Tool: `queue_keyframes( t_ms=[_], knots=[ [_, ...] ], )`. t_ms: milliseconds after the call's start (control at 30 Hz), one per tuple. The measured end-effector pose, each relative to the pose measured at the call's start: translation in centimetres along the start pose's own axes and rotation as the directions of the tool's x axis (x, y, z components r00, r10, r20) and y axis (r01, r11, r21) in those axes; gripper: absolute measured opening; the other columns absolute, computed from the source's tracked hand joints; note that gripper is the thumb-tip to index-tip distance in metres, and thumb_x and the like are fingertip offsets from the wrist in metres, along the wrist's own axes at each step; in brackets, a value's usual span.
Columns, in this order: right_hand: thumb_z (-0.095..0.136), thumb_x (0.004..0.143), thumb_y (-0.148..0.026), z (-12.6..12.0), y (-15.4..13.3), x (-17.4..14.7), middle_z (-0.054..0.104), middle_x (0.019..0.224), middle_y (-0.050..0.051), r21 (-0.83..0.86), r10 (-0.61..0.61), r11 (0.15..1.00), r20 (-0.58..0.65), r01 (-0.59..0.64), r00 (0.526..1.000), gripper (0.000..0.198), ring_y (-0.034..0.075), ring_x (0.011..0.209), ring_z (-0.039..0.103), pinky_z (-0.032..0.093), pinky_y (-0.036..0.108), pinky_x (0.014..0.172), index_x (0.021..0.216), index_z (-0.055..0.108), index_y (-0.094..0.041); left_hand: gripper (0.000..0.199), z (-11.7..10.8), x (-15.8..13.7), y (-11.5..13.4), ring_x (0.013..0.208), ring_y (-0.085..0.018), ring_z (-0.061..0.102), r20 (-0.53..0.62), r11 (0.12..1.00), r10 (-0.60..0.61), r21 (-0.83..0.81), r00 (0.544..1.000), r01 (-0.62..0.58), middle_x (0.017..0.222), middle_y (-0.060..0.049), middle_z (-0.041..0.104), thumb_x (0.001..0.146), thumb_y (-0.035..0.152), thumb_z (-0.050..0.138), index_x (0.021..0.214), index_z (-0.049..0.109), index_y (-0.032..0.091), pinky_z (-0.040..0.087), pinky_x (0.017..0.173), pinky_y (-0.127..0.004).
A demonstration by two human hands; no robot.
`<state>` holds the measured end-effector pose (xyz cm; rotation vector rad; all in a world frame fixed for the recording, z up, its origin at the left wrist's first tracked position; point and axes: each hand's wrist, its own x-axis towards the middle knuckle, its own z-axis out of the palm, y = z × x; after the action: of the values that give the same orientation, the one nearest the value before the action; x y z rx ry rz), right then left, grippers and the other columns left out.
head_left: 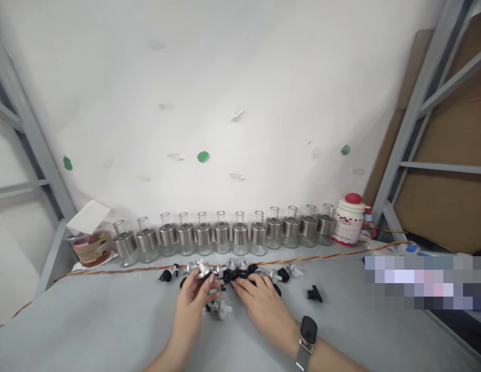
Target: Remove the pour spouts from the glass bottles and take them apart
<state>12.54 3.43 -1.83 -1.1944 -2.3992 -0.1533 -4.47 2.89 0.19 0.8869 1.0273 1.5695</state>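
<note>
My left hand (pixel 192 302) is closed, its fingers pinching a clear and silvery bottle stopper (pixel 204 269). To its right, my right hand (pixel 265 305) lies over a loose pile of small parts, fingers stretched out and touching black plastic stoppers (pixel 228 276); its thumb is hidden. Around both hands are several clear, round-topped stoppers (pixel 225 310) and black ones, partly covered by the fingers. A black stopper (pixel 166 276) sits at the pile's left end. Another black piece (pixel 314 293) lies apart on the right.
Behind the pile, a row of glass bottles with steel sleeves (pixel 240 233) stands uncapped along the wall. A red-and-yellow twisted cord (pixel 321 257) crosses the grey table (pixel 108 320). A labelled tub (pixel 93 250) is left; a white jar with red lid (pixel 347 222) is right.
</note>
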Motion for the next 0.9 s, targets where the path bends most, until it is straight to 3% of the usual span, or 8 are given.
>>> queue_keyframes(
  t_ms=[233, 433, 567, 733, 800, 900],
  knots=[
    [0.048, 0.083, -0.015, 0.3, 0.0, 0.2, 0.059, 0.092, 0.002, 0.038, 0.021, 0.999, 0.035, -0.022, 0.999, 0.015, 0.019, 0.087, 0.047, 0.035, 0.032, 0.078, 0.093, 0.057, -0.021, 0.044, 0.0, 0.3, -1.0, 0.067, -0.021, 0.064, 0.065, 0.999, -0.018, 0.029, 0.998, 0.017, 0.084, -0.005, 0.063, 0.057, 0.028, 0.073, 0.093, 0.052, 0.015, 0.055, 0.058, -0.033],
    [0.050, 0.081, -0.013, 0.0, -0.1, 0.3, 0.058, 0.085, 0.001, 0.063, 0.037, 0.997, 0.039, -0.040, 0.999, 0.010, 0.017, 0.083, 0.048, 0.036, 0.029, 0.073, 0.081, 0.057, -0.020, 0.041, 0.1, 0.0, -0.9, 0.061, -0.019, 0.063, 0.107, 0.998, -0.012, 0.062, 0.994, 0.006, 0.074, -0.001, 0.063, 0.055, 0.027, 0.075, 0.087, 0.051, 0.015, 0.054, 0.055, -0.033],
    [0.047, 0.081, -0.011, -0.8, -0.6, 0.1, 0.059, 0.093, 0.001, 0.140, 0.068, 0.988, 0.022, -0.071, 0.997, 0.020, 0.018, 0.089, 0.047, 0.035, 0.032, 0.080, 0.094, 0.056, -0.023, 0.040, -0.2, 0.1, -1.2, 0.062, -0.018, 0.062, 0.129, 0.997, -0.009, 0.073, 0.992, -0.001, 0.079, -0.002, 0.062, 0.058, 0.026, 0.073, 0.090, 0.051, 0.016, 0.054, 0.056, -0.032],
    [0.046, 0.075, -0.002, -1.4, -1.5, -0.2, 0.051, 0.119, -0.001, 0.283, -0.103, 0.955, 0.048, 0.086, 0.993, 0.048, 0.019, 0.107, 0.039, 0.028, 0.034, 0.091, 0.116, 0.045, -0.027, 0.043, -0.4, 0.3, -2.0, 0.069, -0.016, 0.060, 0.183, 0.995, 0.034, 0.088, 0.983, -0.051, 0.085, -0.004, 0.062, 0.061, 0.027, 0.071, 0.096, 0.050, 0.016, 0.052, 0.058, -0.028],
    [0.044, 0.076, -0.002, -1.6, -1.8, -0.3, 0.053, 0.116, 0.001, 0.318, -0.088, 0.945, 0.028, 0.074, 0.996, 0.046, 0.019, 0.105, 0.041, 0.028, 0.033, 0.090, 0.115, 0.045, -0.026, 0.043, -0.6, 0.3, -2.1, 0.061, -0.015, 0.059, 0.178, 0.983, 0.050, 0.167, 0.983, -0.080, 0.078, -0.002, 0.061, 0.062, 0.029, 0.069, 0.098, 0.049, 0.015, 0.051, 0.051, -0.025],
    [0.038, 0.084, -0.011, -2.1, -2.1, -0.3, 0.055, 0.106, 0.005, 0.366, 0.042, 0.930, -0.061, -0.016, 0.997, 0.030, 0.018, 0.097, 0.045, 0.032, 0.032, 0.086, 0.111, 0.046, -0.021, 0.046, -0.9, -0.1, -2.0, 0.050, -0.012, 0.053, 0.196, 0.906, 0.115, 0.381, 0.974, -0.184, 0.067, 0.001, 0.056, 0.066, 0.033, 0.064, 0.107, 0.051, 0.015, 0.046, 0.042, -0.022]
  ],
)
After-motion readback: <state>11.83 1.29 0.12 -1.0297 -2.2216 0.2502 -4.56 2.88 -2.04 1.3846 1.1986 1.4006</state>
